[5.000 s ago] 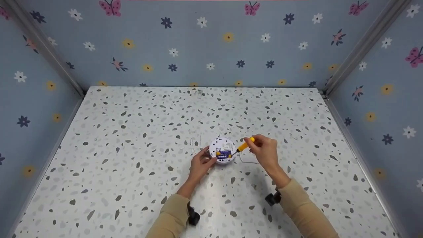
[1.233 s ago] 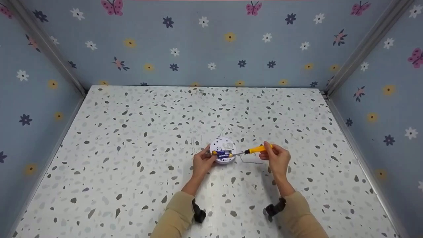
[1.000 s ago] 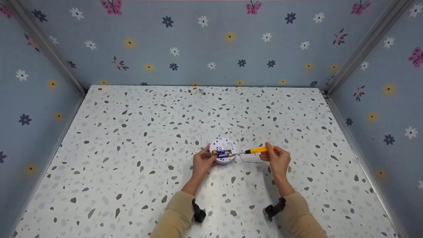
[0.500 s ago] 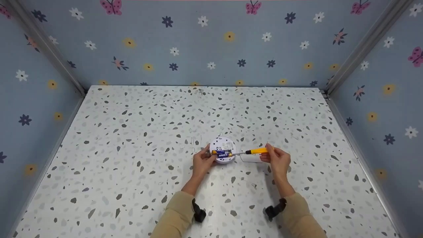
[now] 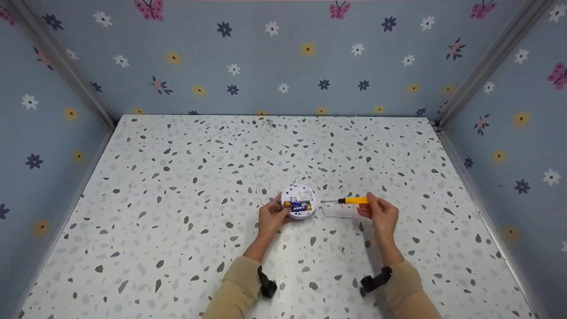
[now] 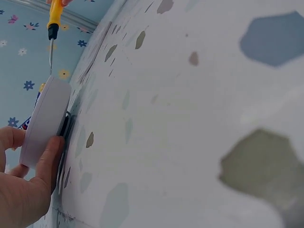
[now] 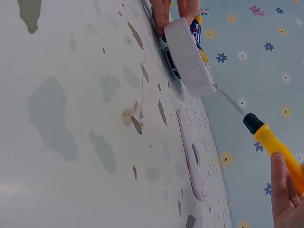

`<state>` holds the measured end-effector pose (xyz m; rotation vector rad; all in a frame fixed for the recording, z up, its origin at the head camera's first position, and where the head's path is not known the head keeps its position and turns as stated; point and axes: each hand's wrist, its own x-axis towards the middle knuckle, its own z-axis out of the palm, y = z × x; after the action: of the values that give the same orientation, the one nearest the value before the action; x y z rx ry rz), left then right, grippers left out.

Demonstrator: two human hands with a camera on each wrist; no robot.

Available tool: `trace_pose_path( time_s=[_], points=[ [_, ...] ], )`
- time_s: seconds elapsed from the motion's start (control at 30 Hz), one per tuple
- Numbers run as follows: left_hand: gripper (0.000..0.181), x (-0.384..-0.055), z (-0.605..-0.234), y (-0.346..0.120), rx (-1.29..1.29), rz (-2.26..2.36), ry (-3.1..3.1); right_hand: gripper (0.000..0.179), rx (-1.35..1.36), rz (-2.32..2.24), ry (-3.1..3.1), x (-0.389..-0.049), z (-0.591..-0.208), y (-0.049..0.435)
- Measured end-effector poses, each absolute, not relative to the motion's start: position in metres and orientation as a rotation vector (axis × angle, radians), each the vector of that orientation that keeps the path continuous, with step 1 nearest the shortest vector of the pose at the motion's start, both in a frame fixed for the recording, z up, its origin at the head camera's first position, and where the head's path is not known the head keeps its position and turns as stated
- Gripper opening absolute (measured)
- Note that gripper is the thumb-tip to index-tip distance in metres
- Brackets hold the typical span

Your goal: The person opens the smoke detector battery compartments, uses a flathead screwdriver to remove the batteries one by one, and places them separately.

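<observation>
A round white device lies on the speckled table with its back face up. Blue-and-yellow batteries sit in its bay; one lifts above the rim in the right wrist view. My left hand grips the device's left side, thumb over the face by the battery ends and a finger beneath, as the left wrist view shows. My right hand pinches the yellow handle of a screwdriver. Its metal shaft points left, the tip close to the device's right edge; whether they touch I cannot tell.
Right of the device lies a flat white piece with a rounded end and a slot. Patterned panels close off the back and both sides of the table. Black wrist cameras hang below both wrists.
The screwdriver tip has come off the batteries and moved right, past the device's edge, along with my right hand. My left hand stays on the device. Earlier, the upper battery shifted left.
</observation>
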<state>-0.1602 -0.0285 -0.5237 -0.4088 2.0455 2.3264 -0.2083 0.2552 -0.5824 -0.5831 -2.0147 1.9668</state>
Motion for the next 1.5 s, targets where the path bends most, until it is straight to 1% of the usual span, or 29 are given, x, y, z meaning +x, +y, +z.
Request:
trace_pose_path(
  time_s=[0.1,0.23,0.3,0.43,0.6,0.73,0.83,0.93,1.1,1.33,1.5],
  points=[
    [0.052,-0.162,-0.529,-0.029,-0.406,2.335,2.029,0.047,-0.624,1.997,-1.963,-0.21,-0.582,0.263],
    [0.053,-0.168,-0.543,-0.03,-0.401,2.36,1.999,0.043,-0.683,2.034,-1.914,-0.214,-0.583,0.275],
    [0.053,-0.171,-0.551,-0.03,-0.404,2.365,1.996,0.045,-0.712,2.054,-1.897,-0.216,-0.584,0.281],
    [0.054,-0.172,-0.553,-0.029,-0.422,2.349,2.014,0.053,-0.76,2.112,-1.849,-0.218,-0.578,0.289],
    [0.054,-0.173,-0.554,-0.028,-0.431,2.323,2.052,0.057,-0.851,2.191,-1.811,-0.212,-0.551,0.288],
    [0.054,-0.173,-0.555,-0.028,-0.424,2.33,2.04,0.051,-0.979,2.173,-1.837,-0.205,-0.522,0.28],
    [0.054,-0.172,-0.554,-0.028,-0.423,2.34,2.025,0.048,-1.037,2.183,-1.823,-0.204,-0.514,0.28],
    [0.055,-0.172,-0.554,-0.029,-0.427,2.339,2.022,0.046,-1.091,2.183,-1.813,-0.207,-0.515,0.283],
    [0.055,-0.17,-0.554,-0.029,-0.426,2.349,2.002,0.05,-1.162,2.148,-1.912,-0.211,-0.522,0.288],
    [0.054,-0.17,-0.553,-0.029,-0.409,2.368,2.009,0.045,-1.157,2.129,-1.997,-0.215,-0.528,0.293],
    [0.054,-0.17,-0.554,-0.028,-0.414,2.377,2.019,0.047,-1.218,2.143,-2.044,-0.215,-0.527,0.295]
  ],
)
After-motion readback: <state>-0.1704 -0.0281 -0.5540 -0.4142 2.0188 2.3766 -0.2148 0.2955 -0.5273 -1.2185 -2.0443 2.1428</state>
